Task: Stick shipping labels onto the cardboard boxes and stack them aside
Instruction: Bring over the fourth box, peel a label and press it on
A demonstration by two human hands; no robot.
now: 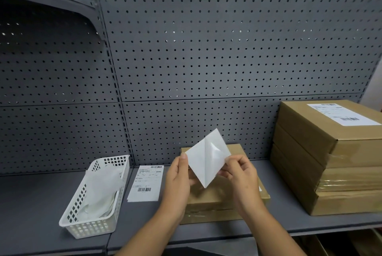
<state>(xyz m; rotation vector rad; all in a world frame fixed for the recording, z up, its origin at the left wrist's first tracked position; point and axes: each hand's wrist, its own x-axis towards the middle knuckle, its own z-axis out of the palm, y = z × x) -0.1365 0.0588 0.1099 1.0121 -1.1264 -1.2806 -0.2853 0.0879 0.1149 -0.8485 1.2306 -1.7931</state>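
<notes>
Two bare hands hold one shipping label (203, 158) blank side up above a cardboard box (217, 198) on the grey shelf (31, 200). Left hand (178, 179) pinches its left corner; right hand (240, 175) pinches its right edge, where a layer lifts. Printed labels (145, 183) lie just left, beside one white basket (97, 195). Three stacked boxes (330, 158) stand right, the top one labelled.

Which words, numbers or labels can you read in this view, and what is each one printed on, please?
None can be read.
Shipping label on top box of the stack: barcodes and print, too blurred.
Loose shipping labels on the shelf: barcodes and print, too small.
Sheet held in both hands: blank side showing.
</notes>
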